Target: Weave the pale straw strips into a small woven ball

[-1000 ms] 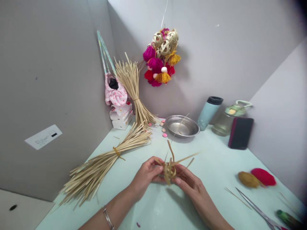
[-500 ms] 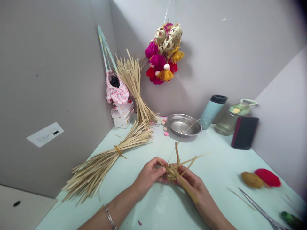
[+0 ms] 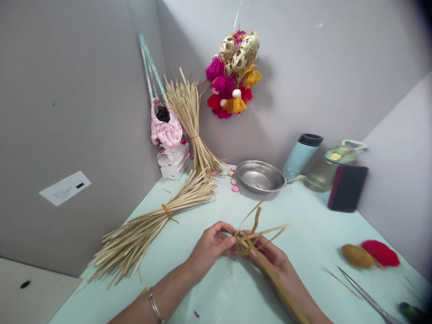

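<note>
Between my two hands, just above the pale table, is a small woven ball of straw strips (image 3: 241, 243), with several loose ends sticking out to the back and right. My left hand (image 3: 216, 243) pinches its left side between thumb and fingers. On the other side my right hand (image 3: 270, 256) is closed round the weave, its fingertips partly hidden behind the strips. One long strip (image 3: 275, 281) runs from the ball across my right hand and forearm toward the bottom edge. A bracelet (image 3: 155, 306) circles my left wrist.
A tied straw bundle (image 3: 153, 225) lies at left; another straw bundle (image 3: 194, 130) leans on the wall. Behind stand a metal bowl (image 3: 259, 176), a blue tumbler (image 3: 302, 155), a green bottle (image 3: 332, 166) and a phone (image 3: 347, 189). Scissors (image 3: 366, 294) and red yarn (image 3: 380, 253) lie right. Woven balls (image 3: 239, 58) hang above.
The loose strips have swung toward the right, and the long strip now extends farther down over my right forearm. Both hands keep nearly the same place and grip; the view has shifted slightly.
</note>
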Available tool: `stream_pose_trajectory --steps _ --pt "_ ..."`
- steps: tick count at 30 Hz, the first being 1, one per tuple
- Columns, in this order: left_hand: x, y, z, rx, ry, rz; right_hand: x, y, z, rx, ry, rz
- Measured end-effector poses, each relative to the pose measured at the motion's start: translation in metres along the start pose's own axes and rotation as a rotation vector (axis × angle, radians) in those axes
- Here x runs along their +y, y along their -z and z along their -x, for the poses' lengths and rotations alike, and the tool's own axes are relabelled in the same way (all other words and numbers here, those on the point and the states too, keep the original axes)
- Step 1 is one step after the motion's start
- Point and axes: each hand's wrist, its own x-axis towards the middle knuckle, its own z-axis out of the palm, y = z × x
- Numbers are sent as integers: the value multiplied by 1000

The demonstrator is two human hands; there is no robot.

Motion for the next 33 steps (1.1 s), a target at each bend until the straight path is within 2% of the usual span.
stream_pose_trajectory --steps 8,17,28,33 --pt "1 -3 1 35 -35 -66 4 -3 2 130 -1 -17" --pt "0 -3 3 57 -128 -179 13 0 -1 126 13 -92" --pt "-1 -7 3 33 -81 -127 2 1 0 119 -19 19" --pt "-7 -8 3 44 -28 -143 3 0 1 176 -29 24"
